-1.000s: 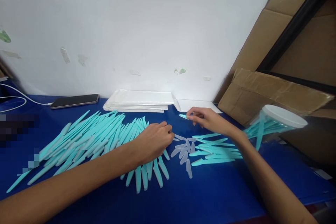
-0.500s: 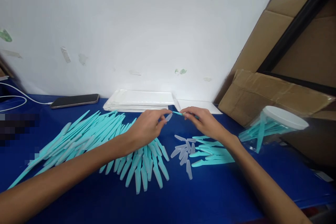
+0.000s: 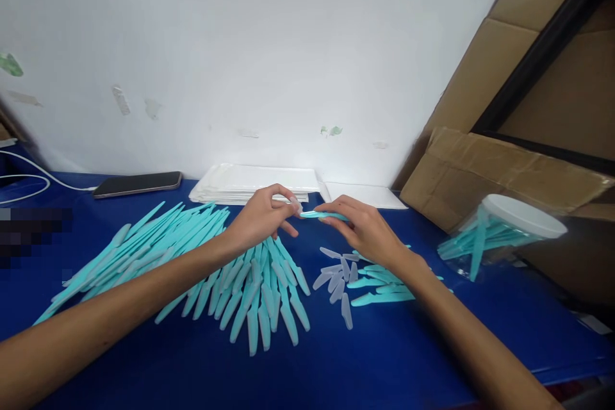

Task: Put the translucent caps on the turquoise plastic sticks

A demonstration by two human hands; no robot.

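My right hand (image 3: pixel 361 228) pinches a thin teal plastic stick (image 3: pixel 321 214) held level above the blue table. My left hand (image 3: pixel 263 218) pinches a small clear cap (image 3: pixel 295 205) at the stick's left tip. Below the hands lies a fan of capped teal sticks (image 3: pixel 262 291). A small heap of loose clear caps (image 3: pixel 336 278) lies to the right of that fan, and uncapped teal sticks (image 3: pixel 384 282) lie under my right wrist. A larger spread of teal sticks (image 3: pixel 144 246) covers the table on the left.
A clear jar with a white lid (image 3: pixel 500 234) lies tipped at the right, teal sticks inside. Flat white packets (image 3: pixel 257 183) are stacked against the wall. A dark phone (image 3: pixel 137 184) with a white cable lies at the back left. Cardboard (image 3: pixel 485 170) leans at the right.
My left hand lifted from the loose caps with a clear cap and met my right hand. The stick's tip now sits at the cap. The right hand shifted slightly left.
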